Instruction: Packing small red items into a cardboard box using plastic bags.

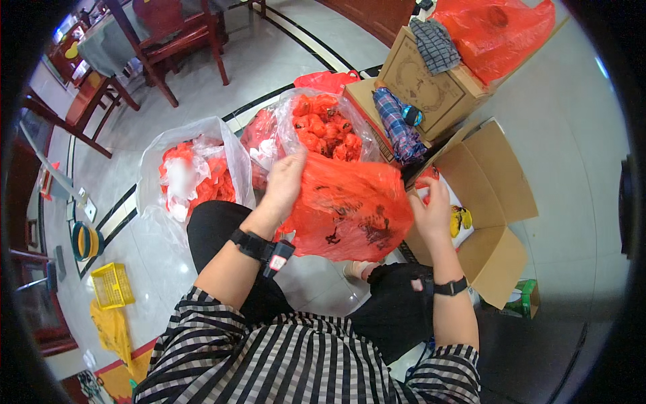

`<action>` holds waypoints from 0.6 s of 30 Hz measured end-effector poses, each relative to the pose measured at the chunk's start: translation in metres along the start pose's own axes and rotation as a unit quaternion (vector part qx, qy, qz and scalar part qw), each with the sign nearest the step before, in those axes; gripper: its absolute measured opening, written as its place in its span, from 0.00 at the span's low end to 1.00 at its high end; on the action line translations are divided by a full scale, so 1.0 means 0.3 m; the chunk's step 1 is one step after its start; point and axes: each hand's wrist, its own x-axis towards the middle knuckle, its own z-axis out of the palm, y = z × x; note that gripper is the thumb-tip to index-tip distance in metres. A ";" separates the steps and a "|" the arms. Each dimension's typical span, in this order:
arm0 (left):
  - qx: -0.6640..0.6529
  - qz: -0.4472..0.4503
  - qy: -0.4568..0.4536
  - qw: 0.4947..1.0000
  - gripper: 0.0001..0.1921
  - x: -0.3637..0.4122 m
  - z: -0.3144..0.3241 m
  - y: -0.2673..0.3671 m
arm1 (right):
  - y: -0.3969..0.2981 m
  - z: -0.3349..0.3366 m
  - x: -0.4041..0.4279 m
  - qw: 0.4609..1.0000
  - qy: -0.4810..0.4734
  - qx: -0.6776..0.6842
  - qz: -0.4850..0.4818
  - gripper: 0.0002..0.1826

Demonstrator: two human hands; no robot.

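A red plastic bag with dark print (353, 207) is stretched between my two hands, above my knees. My left hand (285, 177) grips its upper left edge. At its right edge is my right hand (431, 207), with curled fingers; whether they pinch the plastic is hard to tell. Behind the red bag stands a clear plastic bag (366, 141) full of small knotted red bundles (323, 126). To the left, another clear bag (151, 161) holds crumpled red and white plastic bags (214, 177).
An open cardboard box (504, 177) stands at my right, with a yellow item (460, 220) inside. Behind it are a closed carton (424, 81), a folded plaid umbrella (396, 118) and a large red bag (497, 35). A yellow basket (113, 285) and wooden chairs (176, 45) are on the left.
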 end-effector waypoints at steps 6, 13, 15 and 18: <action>0.037 -0.008 -0.159 0.987 0.17 -0.087 0.174 0.004 | -0.337 0.068 0.003 0.969 -0.025 0.092 -0.229 0.22; 0.475 0.170 -0.230 0.832 0.30 -0.172 0.101 -0.045 | -0.186 0.064 0.028 0.918 -0.092 0.385 0.022 0.07; 0.487 0.155 -0.232 0.828 0.23 -0.195 0.040 -0.092 | -0.126 0.021 0.063 0.901 -0.081 0.419 0.073 0.06; 0.484 0.090 -0.213 0.844 0.13 -0.220 0.002 -0.056 | 0.050 -0.078 0.114 0.919 -0.047 0.380 0.099 0.06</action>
